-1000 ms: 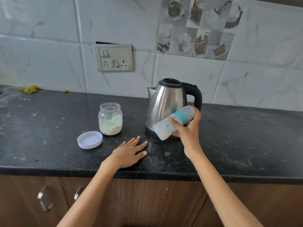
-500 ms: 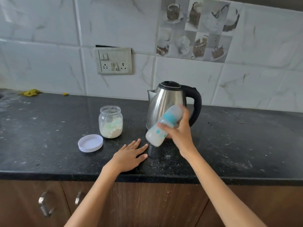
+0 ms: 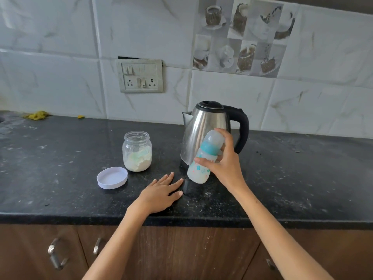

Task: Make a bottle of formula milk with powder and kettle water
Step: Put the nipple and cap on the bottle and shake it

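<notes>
Milk already fills the lower part of the bottle (image 3: 203,158), white and cloudy through its printed wall, and the teal collar and clear cap are fitted on top. The right hand (image 3: 226,166) holds it tilted in the air just in front of the kettle (image 3: 203,130), fingers and thumb wrapped around its middle, cap end leaning up and to the right. It touches neither the kettle nor the counter (image 3: 60,178).

Left of the kettle stands the powder jar (image 3: 137,151), open and partly full, with its white lid (image 3: 112,177) lying loose on the counter just in front of it and to the left. The left hand (image 3: 161,194) rests flat on the counter in front of the kettle, fingers straight and slightly spread, holding nothing.

Judging by this, powder and water are both in and the bottle is closed, so the step in hand looks like shaking to mix. What seems left is finishing the mix, setting the bottle down upright, and perhaps putting the lid on the jar.
</notes>
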A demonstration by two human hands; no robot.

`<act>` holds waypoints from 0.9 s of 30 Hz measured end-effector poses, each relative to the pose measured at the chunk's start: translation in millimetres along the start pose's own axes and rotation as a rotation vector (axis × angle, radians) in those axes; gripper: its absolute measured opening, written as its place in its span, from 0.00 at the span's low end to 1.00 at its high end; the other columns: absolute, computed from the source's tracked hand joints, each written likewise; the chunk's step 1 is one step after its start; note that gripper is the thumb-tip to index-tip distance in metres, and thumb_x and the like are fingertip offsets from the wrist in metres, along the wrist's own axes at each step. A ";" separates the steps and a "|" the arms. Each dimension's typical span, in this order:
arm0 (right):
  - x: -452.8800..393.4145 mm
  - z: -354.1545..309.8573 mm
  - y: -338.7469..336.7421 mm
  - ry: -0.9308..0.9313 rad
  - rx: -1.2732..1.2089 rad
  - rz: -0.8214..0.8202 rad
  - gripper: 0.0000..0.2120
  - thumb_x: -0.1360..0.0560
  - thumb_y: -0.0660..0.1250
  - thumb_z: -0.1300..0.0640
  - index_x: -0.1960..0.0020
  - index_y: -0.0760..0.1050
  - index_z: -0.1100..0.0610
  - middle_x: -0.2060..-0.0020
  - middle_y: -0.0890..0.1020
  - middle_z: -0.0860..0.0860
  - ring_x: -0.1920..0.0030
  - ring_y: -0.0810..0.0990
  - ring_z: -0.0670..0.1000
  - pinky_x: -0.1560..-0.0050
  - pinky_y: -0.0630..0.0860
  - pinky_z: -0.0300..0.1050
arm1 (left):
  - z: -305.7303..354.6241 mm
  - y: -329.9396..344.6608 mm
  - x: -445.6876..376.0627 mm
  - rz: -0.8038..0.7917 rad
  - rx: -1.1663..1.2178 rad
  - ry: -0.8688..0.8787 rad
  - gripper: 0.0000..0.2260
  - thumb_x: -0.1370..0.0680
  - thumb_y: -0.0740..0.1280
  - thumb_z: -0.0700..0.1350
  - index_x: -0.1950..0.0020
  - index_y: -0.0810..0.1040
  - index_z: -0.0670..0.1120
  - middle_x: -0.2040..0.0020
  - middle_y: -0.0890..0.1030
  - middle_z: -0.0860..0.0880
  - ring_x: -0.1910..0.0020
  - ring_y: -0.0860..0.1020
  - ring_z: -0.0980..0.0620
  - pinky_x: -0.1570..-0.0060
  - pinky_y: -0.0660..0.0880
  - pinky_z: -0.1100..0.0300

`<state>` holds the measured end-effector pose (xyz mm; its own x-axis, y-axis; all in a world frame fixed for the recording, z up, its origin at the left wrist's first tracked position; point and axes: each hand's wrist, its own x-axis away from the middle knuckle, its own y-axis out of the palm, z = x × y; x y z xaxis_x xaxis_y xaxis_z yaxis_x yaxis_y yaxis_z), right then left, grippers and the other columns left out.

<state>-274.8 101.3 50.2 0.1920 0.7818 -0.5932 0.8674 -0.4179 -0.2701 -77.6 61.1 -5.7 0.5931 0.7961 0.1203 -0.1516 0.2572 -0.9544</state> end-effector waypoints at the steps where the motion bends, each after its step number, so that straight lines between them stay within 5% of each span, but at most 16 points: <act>1: 2.6 1.7 -0.2 0.007 -0.007 0.016 0.40 0.35 0.80 0.58 0.31 0.61 0.47 0.40 0.72 0.44 0.45 0.78 0.44 0.52 0.79 0.36 | -0.4 0.6 -0.6 0.001 -0.001 0.002 0.23 0.18 0.48 0.58 0.23 0.48 0.58 0.21 0.42 0.51 0.22 0.42 0.54 0.25 0.42 0.53; 4: 8.2 2.1 -3.5 0.052 -0.031 -0.054 0.40 0.35 0.80 0.58 0.32 0.61 0.44 0.41 0.73 0.41 0.47 0.80 0.43 0.53 0.80 0.37 | 0.4 1.2 0.9 -0.001 0.001 0.002 0.23 0.18 0.48 0.58 0.23 0.47 0.58 0.21 0.42 0.52 0.22 0.42 0.54 0.25 0.42 0.53; 8: 13.0 5.8 -7.5 0.160 -0.219 0.025 0.39 0.33 0.78 0.60 0.30 0.60 0.45 0.41 0.72 0.45 0.45 0.79 0.46 0.50 0.82 0.52 | -1.7 2.1 -1.3 -0.002 -0.005 0.008 0.24 0.18 0.48 0.58 0.23 0.47 0.59 0.21 0.42 0.52 0.22 0.42 0.54 0.25 0.42 0.53; 11: 20.8 7.0 0.0 0.110 -0.046 -0.120 0.40 0.35 0.80 0.57 0.30 0.60 0.45 0.41 0.72 0.41 0.43 0.79 0.48 0.47 0.81 0.47 | -1.5 1.7 -1.4 -0.003 -0.011 -0.001 0.24 0.18 0.48 0.58 0.23 0.47 0.59 0.21 0.42 0.52 0.22 0.42 0.54 0.25 0.43 0.53; 14: 18.4 8.9 2.1 0.030 0.088 -0.096 0.41 0.35 0.80 0.55 0.30 0.60 0.45 0.38 0.72 0.41 0.40 0.76 0.46 0.43 0.79 0.42 | 0.3 0.8 -0.9 0.003 -0.010 -0.004 0.24 0.18 0.48 0.58 0.23 0.47 0.59 0.21 0.43 0.51 0.22 0.42 0.54 0.25 0.43 0.53; 21: 20.2 13.2 5.6 0.001 0.240 -0.167 0.46 0.37 0.81 0.52 0.29 0.57 0.38 0.36 0.68 0.33 0.35 0.72 0.45 0.39 0.77 0.54 | 1.5 0.4 0.7 0.006 -0.004 -0.010 0.24 0.18 0.48 0.58 0.23 0.48 0.58 0.21 0.43 0.51 0.22 0.43 0.54 0.25 0.43 0.53; 27: 34.8 21.8 6.9 0.064 0.257 -0.128 0.52 0.38 0.81 0.51 0.25 0.51 0.43 0.30 0.70 0.45 0.33 0.72 0.47 0.39 0.78 0.55 | 0.7 1.2 0.3 0.020 -0.004 -0.010 0.24 0.18 0.48 0.58 0.23 0.48 0.58 0.21 0.44 0.51 0.22 0.43 0.53 0.25 0.43 0.53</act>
<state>-272.2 115.6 11.2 0.1238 0.8600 -0.4951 0.7434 -0.4109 -0.5278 -78.2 62.0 -6.6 0.5822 0.8064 0.1037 -0.1599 0.2387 -0.9578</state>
